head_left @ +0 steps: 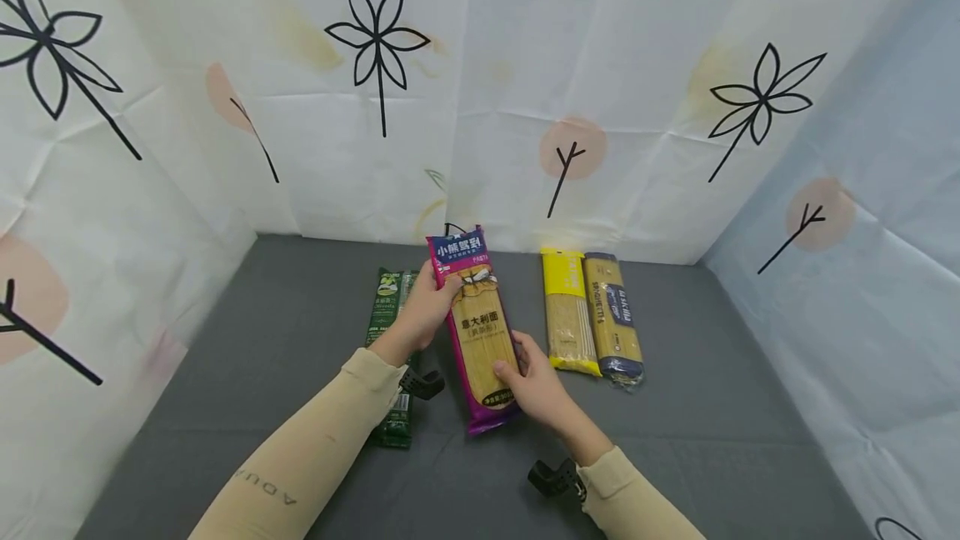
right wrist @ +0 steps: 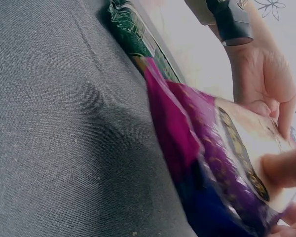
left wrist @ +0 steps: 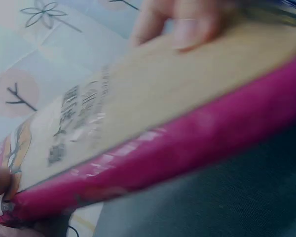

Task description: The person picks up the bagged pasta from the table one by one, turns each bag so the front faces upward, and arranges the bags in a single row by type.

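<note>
White floral sheet [head_left: 495, 40] all round, dark grey cloth [head_left: 712, 407] below. Purple pasta pack [head_left: 483, 348] is up in both hands mid-cloth, btwn the green pack [head_left: 386, 298] and the yellow pack [head_left: 568, 323]. L hand [head_left: 426, 307] grips near the top, R hand [head_left: 542, 390] near the bottom, thumbs on the front. IMO support both ends & squeeze lightly, bc dry pasta prob snaps if bent. FYI R wrist cam has the bottom seal [right wrist: 170, 126] looking lifted, w/ shadow [right wrist: 123, 148] on the cloth; hard to judge from head cam, tho only that gets the yellow pack.
</note>
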`<state>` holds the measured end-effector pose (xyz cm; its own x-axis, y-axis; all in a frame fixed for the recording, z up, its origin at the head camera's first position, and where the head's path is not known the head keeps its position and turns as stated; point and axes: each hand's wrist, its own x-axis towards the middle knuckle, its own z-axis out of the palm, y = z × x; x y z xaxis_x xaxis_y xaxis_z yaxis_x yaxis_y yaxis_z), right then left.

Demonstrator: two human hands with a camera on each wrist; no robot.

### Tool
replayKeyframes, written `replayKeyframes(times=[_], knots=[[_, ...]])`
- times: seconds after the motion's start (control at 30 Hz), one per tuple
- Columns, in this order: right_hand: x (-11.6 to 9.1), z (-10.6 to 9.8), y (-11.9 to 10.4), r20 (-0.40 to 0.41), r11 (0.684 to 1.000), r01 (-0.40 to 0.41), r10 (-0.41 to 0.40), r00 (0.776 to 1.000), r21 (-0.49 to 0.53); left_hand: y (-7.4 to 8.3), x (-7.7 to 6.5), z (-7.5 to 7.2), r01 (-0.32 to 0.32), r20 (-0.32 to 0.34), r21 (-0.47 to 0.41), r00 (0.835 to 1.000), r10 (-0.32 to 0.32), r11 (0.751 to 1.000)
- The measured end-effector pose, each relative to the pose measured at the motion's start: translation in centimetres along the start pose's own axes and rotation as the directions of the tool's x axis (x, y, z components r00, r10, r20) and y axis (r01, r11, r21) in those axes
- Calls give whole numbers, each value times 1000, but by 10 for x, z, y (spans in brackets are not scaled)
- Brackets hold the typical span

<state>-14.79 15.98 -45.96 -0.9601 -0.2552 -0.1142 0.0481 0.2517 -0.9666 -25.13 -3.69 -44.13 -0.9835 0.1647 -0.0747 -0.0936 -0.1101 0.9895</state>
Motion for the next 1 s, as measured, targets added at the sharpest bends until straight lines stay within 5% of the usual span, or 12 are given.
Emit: replayKeyframes(times=[0.17,0.5,1.0], knots=[[-4,3,-18,-91,1000,23,-22,996,5,-14,-6,9,-34,59,113,998,28,993],[24,-1,8,-276,998,-36,47,960,46,-48,-23,33,2,173,248,984,-46,969],[46,-14,22,-342,991,-137,130,931,3,-65,-21,47,2,268,313,959,-90,950]])
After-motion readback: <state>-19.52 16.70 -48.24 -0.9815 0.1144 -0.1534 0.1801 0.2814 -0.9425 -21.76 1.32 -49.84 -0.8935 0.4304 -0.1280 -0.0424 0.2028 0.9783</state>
